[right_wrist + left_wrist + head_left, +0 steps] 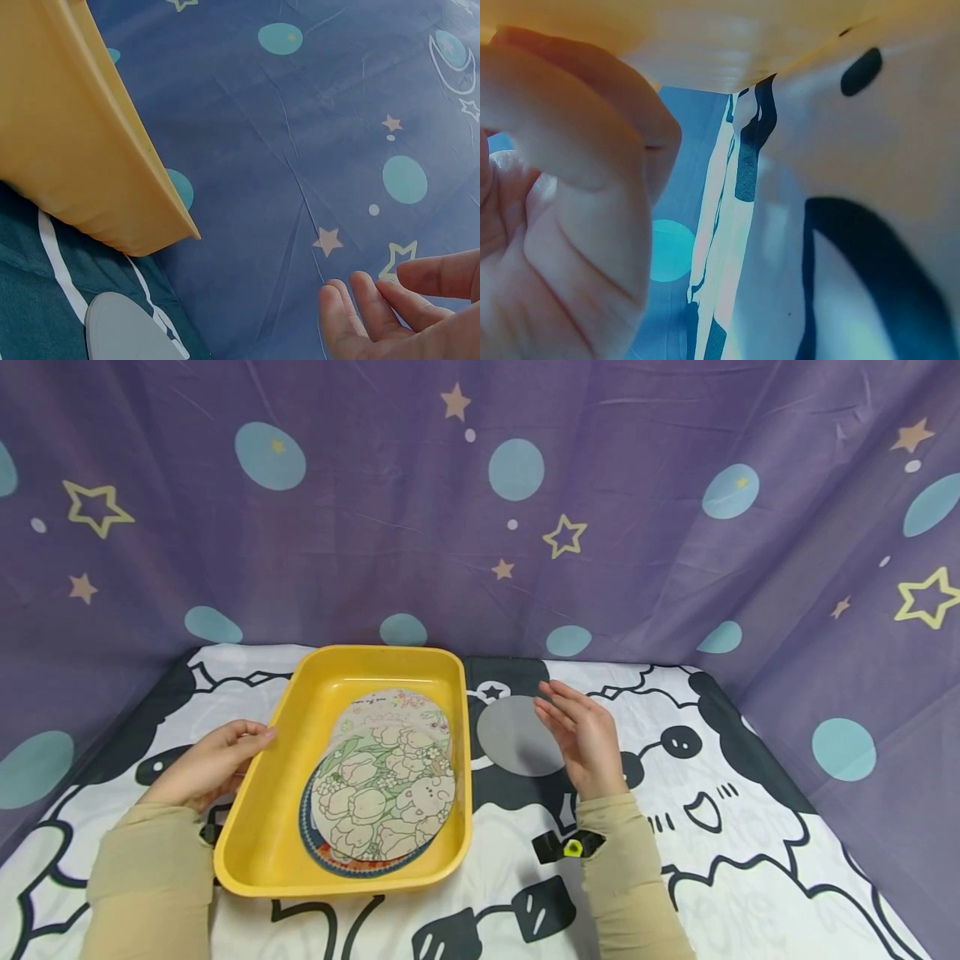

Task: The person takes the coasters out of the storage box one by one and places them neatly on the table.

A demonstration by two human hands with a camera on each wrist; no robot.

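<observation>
A yellow plastic tray [272,827] lies on the left half of the table. My left hand [213,764] grips its left rim, thumb on top. In the left wrist view, the curled fingers of the left hand [592,142] are under the tray's pale yellow side [705,52]. Inside the tray are overlapping round flat pieces: a floral line-drawn disc [382,793] on top, a pale disc [397,700] behind it, and a blue-rimmed disc [352,867] beneath. My right hand [587,745] hovers right of the tray, fingers loosely extended, holding nothing.
A white cloth [750,902] with black cartoon drawings covers the table. Behind it and along the sides hangs a purple curtain [420,568] with stars and blue ovals. A grey printed oval [517,735] shows on the cloth between tray and right hand.
</observation>
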